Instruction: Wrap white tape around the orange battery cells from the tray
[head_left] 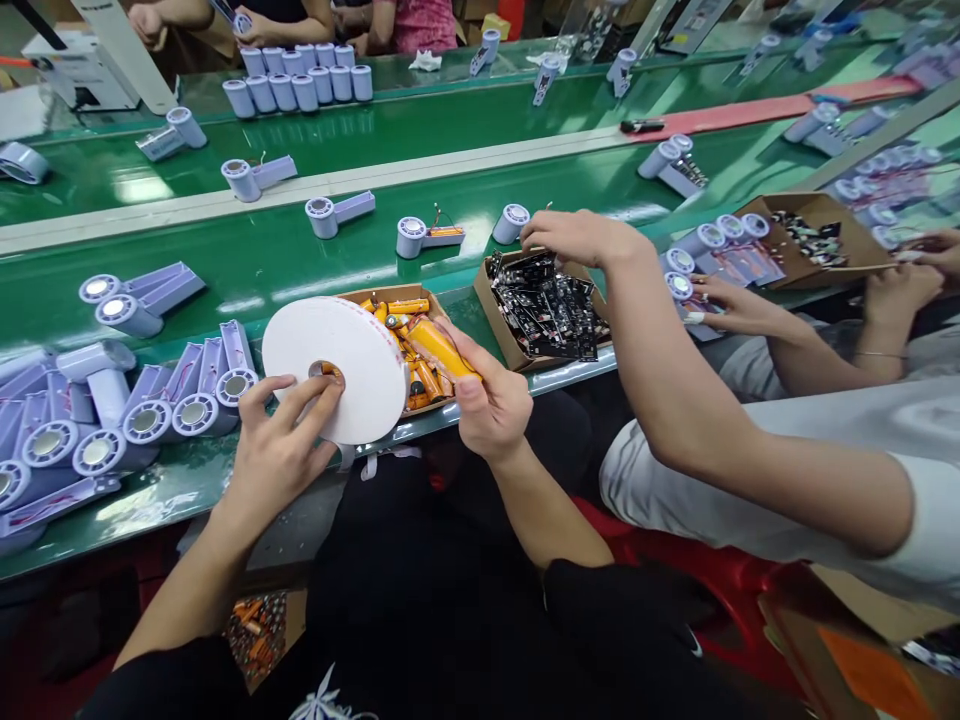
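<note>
My left hand grips a white disc-shaped reel, its fingers at the brown-rimmed centre hole. The reel stands tilted, its flat face towards me. In my right hand is an orange-wrapped battery, held between thumb and fingers close to the reel's right edge. Behind both, a cardboard box holds several more orange batteries, partly hidden by the reel. Left of my left hand, several lilac handheld-fan housings lie piled on the green bench.
A co-worker's arm reaches from the right over a box of black circuit boards. Lilac housings stand spaced along the green belt. Another box and other workers' hands are farther right.
</note>
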